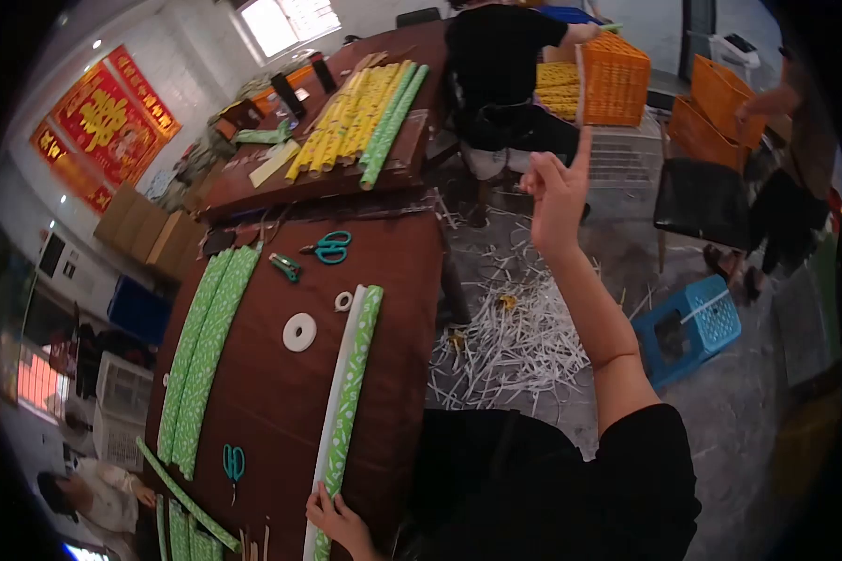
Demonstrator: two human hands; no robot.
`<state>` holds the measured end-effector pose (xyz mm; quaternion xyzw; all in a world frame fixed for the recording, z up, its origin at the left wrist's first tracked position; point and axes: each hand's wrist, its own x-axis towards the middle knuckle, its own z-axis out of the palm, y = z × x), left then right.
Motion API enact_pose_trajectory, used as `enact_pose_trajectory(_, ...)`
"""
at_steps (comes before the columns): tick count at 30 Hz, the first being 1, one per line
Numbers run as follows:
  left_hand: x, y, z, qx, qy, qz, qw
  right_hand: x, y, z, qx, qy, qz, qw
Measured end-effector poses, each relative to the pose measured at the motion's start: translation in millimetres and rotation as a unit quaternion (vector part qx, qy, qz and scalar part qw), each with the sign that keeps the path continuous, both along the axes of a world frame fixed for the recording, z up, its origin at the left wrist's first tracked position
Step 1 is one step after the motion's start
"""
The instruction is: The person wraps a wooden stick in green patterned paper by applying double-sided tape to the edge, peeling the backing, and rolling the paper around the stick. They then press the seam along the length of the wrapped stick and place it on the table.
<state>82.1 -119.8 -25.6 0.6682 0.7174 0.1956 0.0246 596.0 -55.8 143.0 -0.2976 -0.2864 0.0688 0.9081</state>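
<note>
My left hand rests with its fingers on the lower part of a green roll with white patterns, which has a white strip along its left edge. Raised over the floor on the right is my right hand, its index finger stretched upward and the others bent. A thin pale strip runs up from that fingertip; how it is attached cannot be made out. Beside the roll lie a large white tape roll and a smaller one. Other green patterned rolls lie to the left.
Teal scissors, a green cutter and more scissors lie on the brown table. Yellow rolls lie beyond. White strips litter the floor near a blue stool. Other people are nearby.
</note>
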Motion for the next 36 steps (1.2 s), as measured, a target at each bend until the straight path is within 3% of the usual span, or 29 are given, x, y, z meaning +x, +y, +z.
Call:
enact_pose_trajectory(1, -7.3, -0.1, -7.5, 0.05, 0.019, -0.034, 0.998, -16.9, 1.1, 3.4, -0.014, -0.066, -0.032, 0.997)
enact_pose_trajectory(3, -9.1, -1.3, -5.6, 0.045, 0.013, -0.027, 0.999, -58.8, 6.4, -10.7, -0.075, -0.19, -0.019, 0.979)
enact_pose_trajectory(4, -6.9, -3.0, 1.0, 0.053, 0.013, -0.051, 0.997, -79.8, 16.2, -30.8, -0.104, -0.311, -0.019, 0.945)
enact_pose_trajectory(6, -1.5, -2.5, 4.5, 0.066, 0.005, -0.073, 0.995, -121.6, 36.3, -71.2, -0.109, -0.536, -0.017, 0.837)
enact_pose_trajectory(7, -0.2, 0.2, 1.9, 0.064, -0.001, -0.061, 0.996, -144.6, 36.9, -83.9, -0.099, -0.666, 0.005, 0.74)
enact_pose_trajectory(9, -2.2, -2.0, -3.3, 0.085, 0.006, -0.072, 0.994, -187.0, 46.3, -98.6, 0.107, -0.808, 0.071, 0.576)
enact_pose_trajectory(11, 3.4, -2.7, 4.7, 0.118, -0.016, -0.087, 0.989, -235.2, 50.6, -115.4, 0.233, -0.811, 0.078, 0.531)
enact_pose_trajectory(12, 4.9, -1.6, 7.9, 0.112, -0.022, -0.077, 0.99, -252.9, 49.1, -119.0, 0.239, -0.815, 0.114, 0.515)
enact_pose_trajectory(21, 3.1, 0.1, 8.0, 0.13, -0.05, -0.057, 0.989, -319.6, 75.1, -139.8, 0.194, -0.843, 0.146, 0.48)
enact_pose_trajectory(23, 4.4, -0.2, 9.2, 0.138, -0.042, -0.056, 0.988, -319.7, 78.5, -145.3, 0.116, -0.849, 0.18, 0.483)
enact_pose_trajectory(36, 1.8, -1.5, 3.1, 0.125, 0.067, -0.073, 0.987, -321.9, 83.9, -166.6, 0.157, -0.82, 0.173, 0.522)
